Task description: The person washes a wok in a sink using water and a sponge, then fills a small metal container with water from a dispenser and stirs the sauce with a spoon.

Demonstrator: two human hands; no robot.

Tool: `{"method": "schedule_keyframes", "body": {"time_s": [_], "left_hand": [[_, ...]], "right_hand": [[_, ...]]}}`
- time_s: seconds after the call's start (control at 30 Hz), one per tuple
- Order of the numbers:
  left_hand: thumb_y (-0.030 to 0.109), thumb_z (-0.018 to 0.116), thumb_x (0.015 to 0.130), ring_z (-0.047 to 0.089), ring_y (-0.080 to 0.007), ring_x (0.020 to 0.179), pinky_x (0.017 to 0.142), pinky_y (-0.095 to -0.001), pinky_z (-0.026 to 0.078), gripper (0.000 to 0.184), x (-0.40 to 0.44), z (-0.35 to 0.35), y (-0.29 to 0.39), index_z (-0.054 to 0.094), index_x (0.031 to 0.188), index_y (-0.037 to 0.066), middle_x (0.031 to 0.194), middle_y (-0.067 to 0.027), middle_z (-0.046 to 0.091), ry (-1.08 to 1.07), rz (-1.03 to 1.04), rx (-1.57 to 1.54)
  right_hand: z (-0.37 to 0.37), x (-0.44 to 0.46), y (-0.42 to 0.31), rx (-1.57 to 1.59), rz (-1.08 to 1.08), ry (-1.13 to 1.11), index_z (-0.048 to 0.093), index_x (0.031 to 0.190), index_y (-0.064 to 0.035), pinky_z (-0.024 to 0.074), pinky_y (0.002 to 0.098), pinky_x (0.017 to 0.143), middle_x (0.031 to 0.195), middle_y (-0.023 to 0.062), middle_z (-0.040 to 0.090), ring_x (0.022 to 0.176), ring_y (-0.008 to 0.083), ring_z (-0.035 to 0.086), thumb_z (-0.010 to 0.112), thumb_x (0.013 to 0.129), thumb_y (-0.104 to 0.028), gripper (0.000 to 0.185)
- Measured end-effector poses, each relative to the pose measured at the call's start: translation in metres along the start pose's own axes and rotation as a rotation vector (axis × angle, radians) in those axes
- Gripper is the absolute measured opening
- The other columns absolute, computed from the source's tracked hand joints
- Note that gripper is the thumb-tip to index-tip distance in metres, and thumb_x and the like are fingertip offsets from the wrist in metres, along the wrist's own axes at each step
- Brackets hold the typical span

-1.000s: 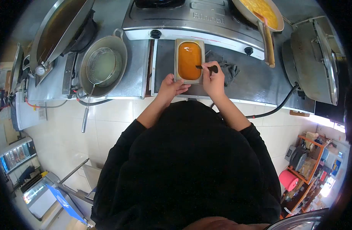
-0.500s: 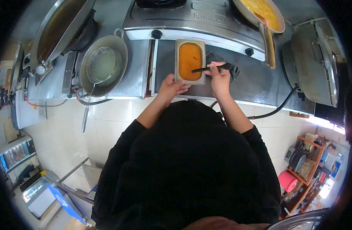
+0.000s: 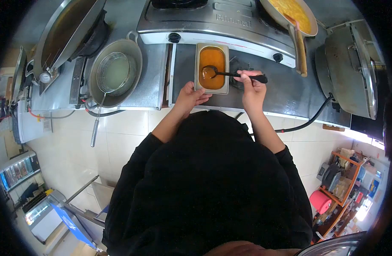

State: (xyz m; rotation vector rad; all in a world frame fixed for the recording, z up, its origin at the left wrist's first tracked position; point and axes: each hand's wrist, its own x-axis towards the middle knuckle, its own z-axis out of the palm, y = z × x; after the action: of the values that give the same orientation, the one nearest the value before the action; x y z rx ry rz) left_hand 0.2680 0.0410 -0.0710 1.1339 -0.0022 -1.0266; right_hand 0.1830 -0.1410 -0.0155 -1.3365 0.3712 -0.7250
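A rectangular metal container (image 3: pixel 226 55) of orange sauce (image 3: pixel 213 55) stands on the counter in front of the stove. My left hand (image 3: pixel 191 98) grips its near left corner, thumb on the rim and fingers against the near side. In my right hand (image 3: pixel 253 90) is a black spoon (image 3: pixel 230 74), pinched along its handle. The spoon's bowl shows at the surface of the sauce, towards the left of the container. A dark cloth (image 3: pixel 238 65) lies on the counter just right of the container, partly behind my right hand.
A gas stove (image 3: pixel 234 25) runs along the back. The wooden handle (image 3: pixel 300 51) of a pan with yellow food overhangs its front. To the left, a wire strainer (image 3: pixel 115 72) rests in a deep pan (image 3: pixel 137 64). A large lidded pot (image 3: pixel 347 68) stands at right.
My right hand has moved right and slightly down with the spoon. The spoon's bowl, sunk in the sauce before, now shows at the surface. My left hand stays on the container.
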Motion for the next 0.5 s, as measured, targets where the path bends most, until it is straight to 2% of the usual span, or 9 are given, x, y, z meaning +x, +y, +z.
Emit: {"method": "schedule_keyframes", "body": {"time_s": [0.1, 0.13, 0.23, 0.27, 0.37, 0.5], "left_hand": [[0.008, 0.052, 0.091, 0.064, -0.0243, 0.094, 0.081, -0.0336, 0.054, 0.016, 0.001, 0.000, 0.000, 0.038, 0.098, 0.007, 0.107, -0.0138, 0.059, -0.011, 0.001, 0.002], [0.008, 0.052, 0.091, 0.064, -0.0243, 0.094, 0.081, -0.0336, 0.054, 0.016, 0.000, 0.000, 0.000, 0.038, 0.098, 0.008, 0.107, -0.0138, 0.059, -0.014, 0.000, -0.001], [0.008, 0.052, 0.091, 0.064, -0.0241, 0.094, 0.081, -0.0334, 0.054, 0.015, 0.000, -0.002, -0.001, 0.038, 0.097, 0.008, 0.106, -0.0133, 0.059, -0.022, 0.006, -0.021], [0.008, 0.052, 0.091, 0.064, -0.0240, 0.094, 0.081, -0.0332, 0.054, 0.015, 0.001, -0.002, -0.001, 0.038, 0.097, 0.008, 0.106, -0.0132, 0.059, -0.025, 0.010, -0.030], [0.009, 0.052, 0.092, 0.063, -0.0261, 0.096, 0.080, -0.0333, 0.054, 0.013, -0.001, -0.001, -0.001, 0.041, 0.098, 0.007, 0.107, -0.0129, 0.059, -0.010, 0.017, -0.016], [0.010, 0.051, 0.092, 0.063, -0.0259, 0.097, 0.080, -0.0331, 0.054, 0.013, -0.002, 0.002, 0.002, 0.041, 0.100, 0.006, 0.108, -0.0132, 0.058, 0.010, 0.002, 0.024]], "right_hand": [[0.000, -0.001, 0.002, -0.316, -0.219, -0.195, 0.057, 0.089, 0.0022, 0.0508, 0.0319, 0.080, 0.094, 0.0133, 0.063, 0.091, 0.0193, 0.061, 0.056, 0.086, 0.002, 0.003], [0.003, -0.001, 0.003, -0.252, -0.202, -0.249, 0.060, 0.086, -0.0003, 0.0482, 0.0319, 0.082, 0.095, 0.0109, 0.064, 0.090, 0.0197, 0.062, 0.058, 0.082, 0.006, 0.008], [0.006, 0.009, 0.012, -0.527, -0.431, -0.425, 0.061, 0.088, -0.0049, 0.0478, 0.0325, 0.082, 0.097, 0.0090, 0.066, 0.090, 0.0216, 0.063, 0.058, 0.077, 0.009, 0.018], [0.009, 0.012, 0.011, -0.583, -0.432, -0.467, 0.061, 0.089, -0.0077, 0.0469, 0.0349, 0.085, 0.098, 0.0076, 0.066, 0.091, 0.0254, 0.061, 0.058, 0.068, 0.013, 0.029], [0.014, 0.022, 0.011, -0.736, -0.553, -0.531, 0.061, 0.088, -0.0060, 0.0482, 0.0345, 0.082, 0.092, 0.0084, 0.066, 0.089, 0.0254, 0.063, 0.057, 0.067, 0.014, 0.029], [0.015, 0.030, 0.016, -0.842, -0.584, -0.613, 0.060, 0.087, -0.0070, 0.0471, 0.0363, 0.083, 0.092, 0.0074, 0.066, 0.089, 0.0259, 0.062, 0.056, 0.062, 0.014, 0.033]]}}
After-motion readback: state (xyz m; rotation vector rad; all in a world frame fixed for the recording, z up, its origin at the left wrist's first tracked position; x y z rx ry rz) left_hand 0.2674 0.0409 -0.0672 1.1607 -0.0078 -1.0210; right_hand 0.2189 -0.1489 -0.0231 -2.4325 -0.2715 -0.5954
